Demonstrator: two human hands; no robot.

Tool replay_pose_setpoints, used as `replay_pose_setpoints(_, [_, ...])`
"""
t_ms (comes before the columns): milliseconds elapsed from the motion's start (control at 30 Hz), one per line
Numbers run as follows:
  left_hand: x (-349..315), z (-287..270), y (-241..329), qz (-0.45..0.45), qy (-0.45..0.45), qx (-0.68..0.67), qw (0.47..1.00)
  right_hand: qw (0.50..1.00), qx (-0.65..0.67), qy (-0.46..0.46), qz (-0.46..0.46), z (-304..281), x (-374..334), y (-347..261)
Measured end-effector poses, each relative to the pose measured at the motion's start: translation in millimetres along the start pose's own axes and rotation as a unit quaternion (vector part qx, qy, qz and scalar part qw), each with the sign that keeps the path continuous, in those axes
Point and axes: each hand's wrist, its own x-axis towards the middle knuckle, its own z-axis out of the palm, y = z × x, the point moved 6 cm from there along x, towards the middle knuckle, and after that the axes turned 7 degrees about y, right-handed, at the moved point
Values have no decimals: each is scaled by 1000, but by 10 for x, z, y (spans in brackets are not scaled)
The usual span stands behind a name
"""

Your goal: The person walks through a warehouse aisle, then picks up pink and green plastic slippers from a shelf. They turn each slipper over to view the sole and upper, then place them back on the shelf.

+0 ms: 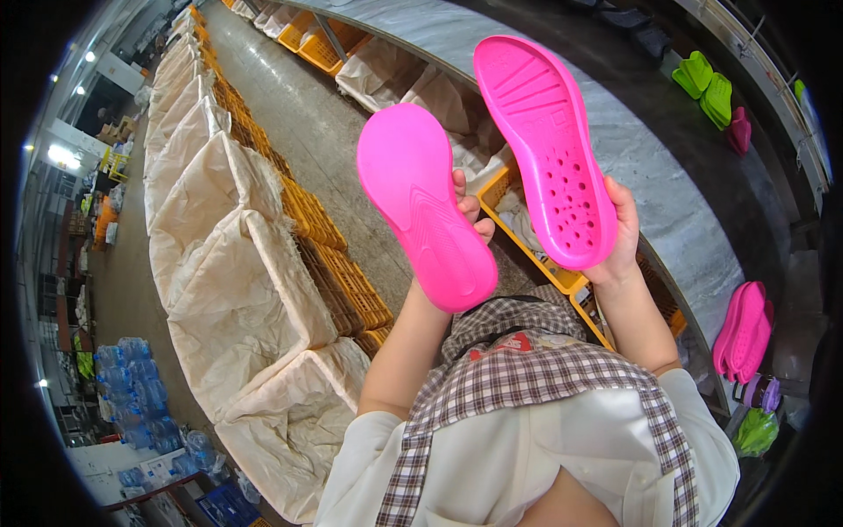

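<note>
My left hand (467,209) grips a bright pink shoe sole (413,184), its fingertips curled round the right edge. The face toward me is mostly smooth, with fine curved grooves at the narrower end. The rest of that hand is behind the sole. In my right hand (617,235) is another pink shoe sole (551,145), held by its lower end. This one shows a raised rim, slanted ribs at the top and several round holes lower down. Both soles are raised in front of me, side by side and apart.
To the right runs a grey surface (654,167) beside a dark band carrying green soles (705,88) and stacked pink soles (744,332). Yellow crates (518,237) stand below its edge. Cloth-lined bins (237,281) line my left; blue water bottles (136,391) stand farther left.
</note>
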Motion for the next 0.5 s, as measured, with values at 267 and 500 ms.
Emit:
replay_pose_setpoints(267, [29, -67, 26, -3, 7, -28, 1000, 1000, -20, 5, -7, -43, -19, 71])
replay_pose_setpoints(500, [32, -56, 9, -15, 9, -35, 999, 998, -58, 8, -11, -38, -32, 120])
